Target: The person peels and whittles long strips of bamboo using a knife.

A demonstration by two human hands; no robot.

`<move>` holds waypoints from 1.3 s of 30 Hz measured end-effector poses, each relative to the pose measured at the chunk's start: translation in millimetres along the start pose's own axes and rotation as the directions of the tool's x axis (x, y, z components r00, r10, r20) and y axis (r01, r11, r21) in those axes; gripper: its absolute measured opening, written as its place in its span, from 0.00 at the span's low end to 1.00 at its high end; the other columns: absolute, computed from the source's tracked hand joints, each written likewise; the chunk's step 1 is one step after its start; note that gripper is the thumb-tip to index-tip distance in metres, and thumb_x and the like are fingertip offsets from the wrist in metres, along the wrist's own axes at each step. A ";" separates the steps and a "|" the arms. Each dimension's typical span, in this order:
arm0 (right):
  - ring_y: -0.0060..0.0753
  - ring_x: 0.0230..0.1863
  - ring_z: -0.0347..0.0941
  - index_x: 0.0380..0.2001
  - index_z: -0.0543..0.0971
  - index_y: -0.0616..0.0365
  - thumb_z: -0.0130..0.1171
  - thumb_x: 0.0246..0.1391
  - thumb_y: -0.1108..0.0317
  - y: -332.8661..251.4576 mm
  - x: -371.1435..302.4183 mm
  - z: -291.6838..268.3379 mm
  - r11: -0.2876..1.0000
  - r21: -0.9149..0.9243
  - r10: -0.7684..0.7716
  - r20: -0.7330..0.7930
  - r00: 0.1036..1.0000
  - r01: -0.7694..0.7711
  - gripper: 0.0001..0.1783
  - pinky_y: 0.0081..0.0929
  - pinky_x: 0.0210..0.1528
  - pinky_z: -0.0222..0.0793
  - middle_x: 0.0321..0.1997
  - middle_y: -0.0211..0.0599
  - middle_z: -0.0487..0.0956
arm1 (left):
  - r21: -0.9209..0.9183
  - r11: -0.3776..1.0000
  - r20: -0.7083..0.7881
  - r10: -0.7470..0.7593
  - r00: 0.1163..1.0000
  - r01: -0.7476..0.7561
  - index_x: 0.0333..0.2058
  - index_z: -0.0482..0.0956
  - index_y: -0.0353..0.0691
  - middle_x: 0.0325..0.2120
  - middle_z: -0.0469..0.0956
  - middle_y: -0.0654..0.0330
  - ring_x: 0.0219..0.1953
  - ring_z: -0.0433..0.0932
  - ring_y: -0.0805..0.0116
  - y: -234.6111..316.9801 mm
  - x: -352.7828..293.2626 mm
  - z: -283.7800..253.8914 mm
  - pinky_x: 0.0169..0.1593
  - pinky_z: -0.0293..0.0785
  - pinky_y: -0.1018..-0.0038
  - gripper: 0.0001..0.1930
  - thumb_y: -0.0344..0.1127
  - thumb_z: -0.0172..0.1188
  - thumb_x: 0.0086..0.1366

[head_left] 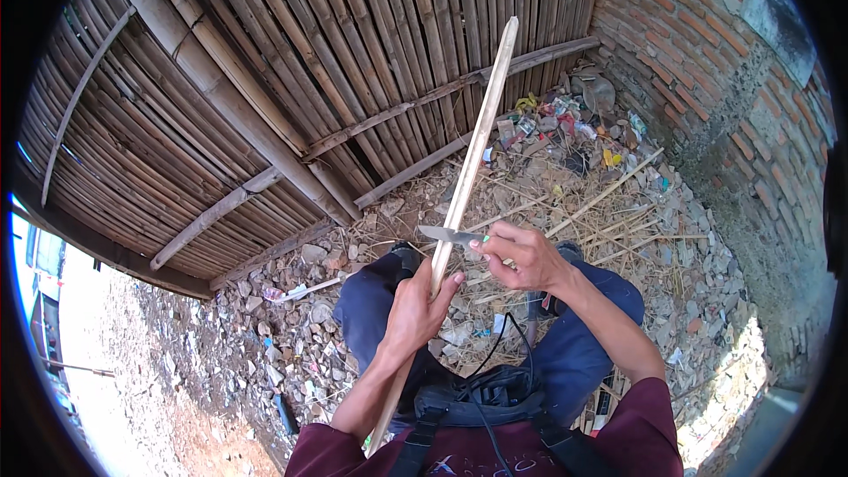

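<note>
A long, pale strip of split bamboo slants up from my lap toward the slatted wall. My left hand is closed around its lower part, thumb along the near side. In my right hand is a knife with a short grey blade pointing left. The blade lies across the bamboo strip, just above my left hand. Most of the knife's handle is hidden by my right fingers; a bit of green shows at its front end.
A bamboo-slat wall rises ahead and left, and a brick wall stands at the right. Loose stones, bamboo shavings and a litter pile cover the ground. A black cable loops over my lap between my knees.
</note>
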State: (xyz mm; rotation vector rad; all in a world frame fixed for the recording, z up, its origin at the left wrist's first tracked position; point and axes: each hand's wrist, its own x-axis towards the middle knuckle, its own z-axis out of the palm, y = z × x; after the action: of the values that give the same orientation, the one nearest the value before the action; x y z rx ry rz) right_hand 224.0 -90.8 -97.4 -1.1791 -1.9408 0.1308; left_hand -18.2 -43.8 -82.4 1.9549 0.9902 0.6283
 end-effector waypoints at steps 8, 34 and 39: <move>0.39 0.33 0.81 0.46 0.82 0.62 0.60 0.57 0.80 42.2 0.3 -56.8 0.965 -0.089 0.207 -0.309 0.928 -0.245 0.13 0.34 0.32 0.77 0.34 0.41 0.81 | -0.037 0.998 0.101 -0.052 0.994 0.056 0.46 0.77 0.29 0.19 0.75 0.48 0.20 0.74 0.58 -10.4 -34.8 -6.4 0.29 0.71 0.60 0.19 0.43 0.64 0.76; 0.34 0.27 0.77 0.50 0.86 0.55 0.65 0.48 0.82 -1.4 -15.7 0.0 1.000 -0.019 -0.014 0.040 0.999 0.015 0.24 0.33 0.26 0.74 0.34 0.35 0.77 | -0.122 0.992 0.073 -0.002 0.997 0.011 0.55 0.77 0.29 0.19 0.75 0.51 0.20 0.73 0.67 -18.3 -17.1 4.0 0.28 0.70 0.63 0.20 0.41 0.64 0.75; 0.35 0.26 0.78 0.47 0.86 0.55 0.66 0.47 0.81 8.4 -16.1 -4.4 0.995 -0.098 -0.008 -0.029 1.000 0.006 0.21 0.33 0.25 0.74 0.34 0.34 0.77 | -0.101 0.994 0.091 -0.028 0.995 0.037 0.48 0.78 0.29 0.18 0.75 0.50 0.20 0.73 0.63 -15.0 -20.4 -1.8 0.28 0.70 0.62 0.17 0.41 0.64 0.75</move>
State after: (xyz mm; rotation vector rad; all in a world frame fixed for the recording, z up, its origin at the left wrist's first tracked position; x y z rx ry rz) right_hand 236.2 -100.0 -108.2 -1.2309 -1.9439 0.0148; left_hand -37.1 -54.7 -95.4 1.8573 0.9150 0.5573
